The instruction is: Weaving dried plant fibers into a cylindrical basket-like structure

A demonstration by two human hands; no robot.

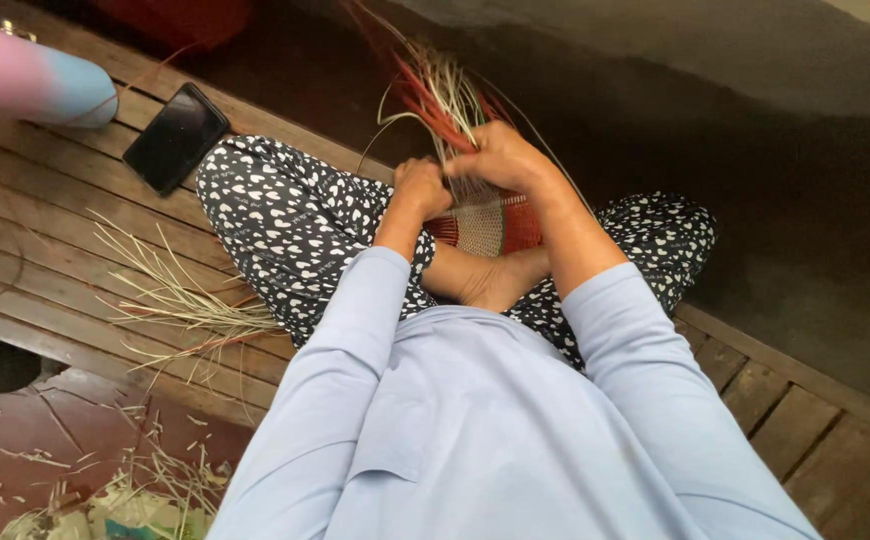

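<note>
Pinching the upright red and pale strips (442, 95) tight in my right hand (500, 155), with my left hand (422, 185) fisted on the woven basket (490, 222) in my lap, I should keep tension even, I judge.

The lower part of the woven basket (490, 222) is hidden behind the forearms and a foot (495, 280). The fingers (475, 160) of the right hand (500, 158) are buried among the strips (440, 95), so the grip cannot be made out. The pink and blue object (30, 82) is cut off by the left edge. The red shape (170, 18) is cropped at the top.
</note>
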